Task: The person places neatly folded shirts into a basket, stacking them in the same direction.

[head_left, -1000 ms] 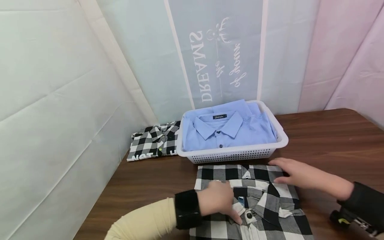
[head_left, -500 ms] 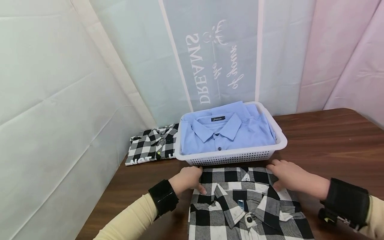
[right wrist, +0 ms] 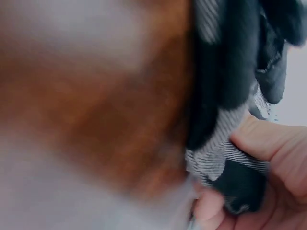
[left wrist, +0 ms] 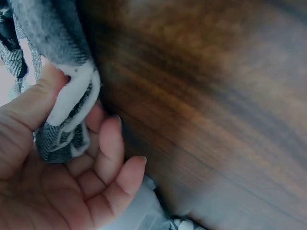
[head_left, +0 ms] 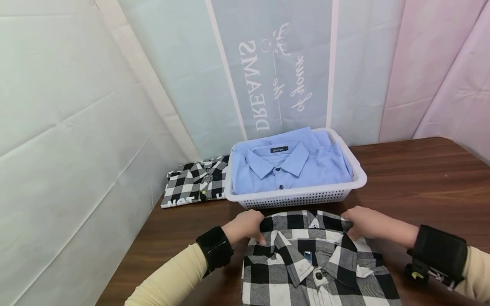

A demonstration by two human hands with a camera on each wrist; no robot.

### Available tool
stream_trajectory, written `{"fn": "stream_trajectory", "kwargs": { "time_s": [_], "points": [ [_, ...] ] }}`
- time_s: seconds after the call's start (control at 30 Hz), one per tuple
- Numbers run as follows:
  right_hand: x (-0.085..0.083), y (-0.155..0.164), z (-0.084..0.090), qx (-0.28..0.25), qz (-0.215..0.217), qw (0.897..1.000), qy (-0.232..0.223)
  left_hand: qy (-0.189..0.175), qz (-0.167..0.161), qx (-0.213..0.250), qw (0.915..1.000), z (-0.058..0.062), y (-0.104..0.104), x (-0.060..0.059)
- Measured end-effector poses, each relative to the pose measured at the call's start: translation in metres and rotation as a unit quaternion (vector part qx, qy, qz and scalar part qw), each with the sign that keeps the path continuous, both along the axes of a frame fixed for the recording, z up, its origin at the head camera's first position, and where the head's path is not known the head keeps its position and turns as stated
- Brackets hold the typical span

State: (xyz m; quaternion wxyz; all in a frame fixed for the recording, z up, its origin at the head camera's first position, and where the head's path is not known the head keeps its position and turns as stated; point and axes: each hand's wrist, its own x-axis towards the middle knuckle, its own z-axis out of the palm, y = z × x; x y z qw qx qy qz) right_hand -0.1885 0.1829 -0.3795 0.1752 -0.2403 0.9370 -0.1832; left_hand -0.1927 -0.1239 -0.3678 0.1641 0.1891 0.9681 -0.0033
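Observation:
A folded black-and-white checked shirt (head_left: 279, 272) lies at the front of the table, its collar spread and a dark button below it. My left hand (head_left: 245, 226) grips the shirt's far left corner; in the left wrist view the thumb and fingers (left wrist: 109, 143) curl round the folded edge. At the far right corner my right hand (head_left: 365, 222) pinches the cloth, and the right wrist view shows its thumb (right wrist: 261, 136) over the layered fabric. The shirt's far edge is slightly raised between the hands. Its near end runs out of the head view.
Just beyond the shirt stands a white perforated basket (head_left: 291, 197) with a folded light-blue shirt (head_left: 252, 178) in it. Left of the basket lies another folded checked shirt (head_left: 191, 182) with white lettering. Hanging fabric walls border the brown wooden table (head_left: 417, 182) at the back and left.
My left hand has moved from over the collar to the shirt's far left corner. Both hands now grip the far corners, and the edge there has lifted a little.

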Motion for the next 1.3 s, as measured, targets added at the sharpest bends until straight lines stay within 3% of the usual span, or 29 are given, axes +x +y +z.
{"fn": "stream_trajectory", "kwargs": {
  "time_s": [0.2, 0.3, 0.5, 0.63, 0.8, 1.03, 1.1, 1.17, 1.3],
  "points": [
    [-0.001, 0.006, -0.004, -0.058, 0.020, 0.997, 0.038, 0.006, 0.009, 0.054, 0.9985, 0.001, -0.007, -0.006],
    [-0.001, 0.010, 0.001, -0.077, 0.031, 0.995, 0.060, -0.004, 0.016, 0.117, 0.9929, 0.004, -0.014, -0.008],
    [0.012, 0.019, 0.024, -0.121, 0.052, 0.983, 0.131, -0.047, 0.060, 0.272, 0.9593, 0.028, -0.031, 0.002],
    [0.024, 0.027, 0.043, -0.178, 0.084, 0.959, 0.204, -0.040, 0.051, 0.329, 0.9423, 0.054, -0.038, 0.017],
    [0.031, 0.031, 0.069, -0.214, 0.073, 0.928, 0.297, 0.018, 0.049, 0.373, 0.9264, 0.088, -0.040, 0.029],
    [0.017, 0.026, 0.107, -0.188, 0.012, 0.909, 0.370, 0.144, 0.052, 0.381, 0.9117, 0.122, -0.037, 0.021],
    [0.010, 0.026, 0.120, -0.182, 0.005, 0.902, 0.390, 0.156, 0.053, 0.406, 0.8989, 0.130, -0.035, 0.014],
    [0.002, 0.026, 0.135, -0.177, -0.005, 0.894, 0.412, 0.163, 0.063, 0.440, 0.8808, 0.141, -0.035, 0.007],
    [-0.015, 0.020, 0.168, -0.177, -0.030, 0.874, 0.452, 0.194, 0.079, 0.526, 0.8239, 0.163, -0.032, -0.013]
  ]
}}
